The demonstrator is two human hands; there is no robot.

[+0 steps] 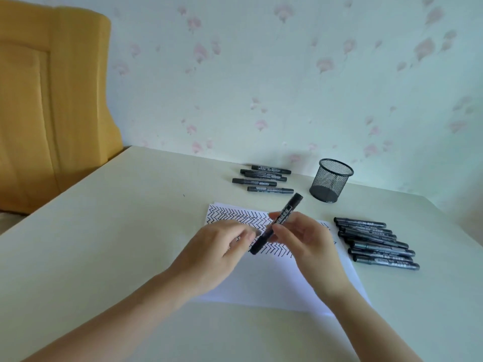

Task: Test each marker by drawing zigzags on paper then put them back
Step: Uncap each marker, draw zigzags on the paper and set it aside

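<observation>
**Marker held over the sheet, cap end to the left hand**

Hands meet above the paper (274, 280), a black marker (277, 226) slanted between them — its upper end points to about one o'clock, its lower end to seven. The right hand (305, 244) has its fingers curled round the middle of the barrel, steadying it. The left hand (222, 246) pinches the lower end with its fingers; that grip suits pulling a cap off or pushing one on, though which of the two cannot be told, and no bare tip shows.

Paper lies in front of the person so both hands work directly over it. Rows of zigzags (235, 218) fill its far part, while the near part is blank — room, I judge, for more tests.

Sorting seems to explain the two groups of markers. Five (264, 178) lie side by side at twelve o'clock from the sheet; a larger row (376, 242) lies at three o'clock, just beside the paper's right edge and close to the right hand. Which group is tested I cannot say.

A mesh cup (330, 180) stands upright at one o'clock on the desk (104, 244), no markers visible in it — probably where they all return.
</observation>
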